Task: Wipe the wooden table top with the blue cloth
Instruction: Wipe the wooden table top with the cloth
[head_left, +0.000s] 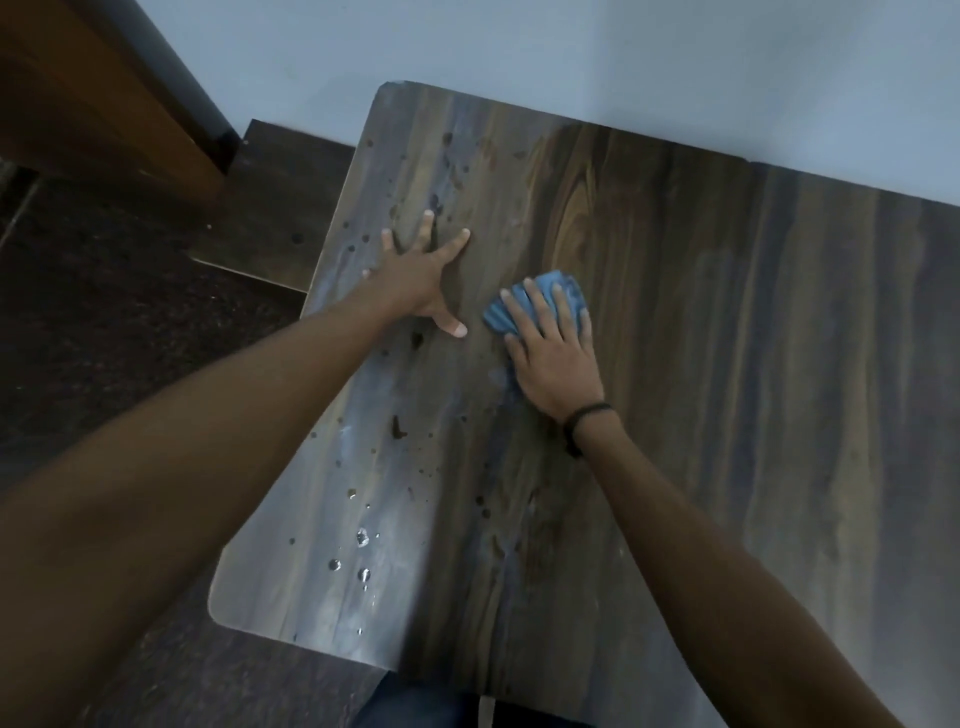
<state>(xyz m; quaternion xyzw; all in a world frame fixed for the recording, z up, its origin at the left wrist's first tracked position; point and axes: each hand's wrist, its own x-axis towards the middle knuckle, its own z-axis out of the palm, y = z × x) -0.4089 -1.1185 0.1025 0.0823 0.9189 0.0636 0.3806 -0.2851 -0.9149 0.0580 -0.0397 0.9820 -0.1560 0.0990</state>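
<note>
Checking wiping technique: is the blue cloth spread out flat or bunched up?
Bunched up. The blue cloth forms a small wad under the right hand, which presses it onto the table top.

Scene dimly lit, cool bluish cast throughout. Pale sheen seen along left strip of table top (332, 545), brightest toward lower left. Small bright glints caught on water drops (362, 537). Wall (623, 52) at top rendered as lightest area, evenly lit. Floor (104, 312) at left sunk in near darkness. Soft, faint shadow cast under left hand (415, 283). Wide-angle bending noted: table edges curved, left forearm (156, 493) and right forearm (727, 571) stretched large toward lower corners. Fine detail smeared overall.
</note>
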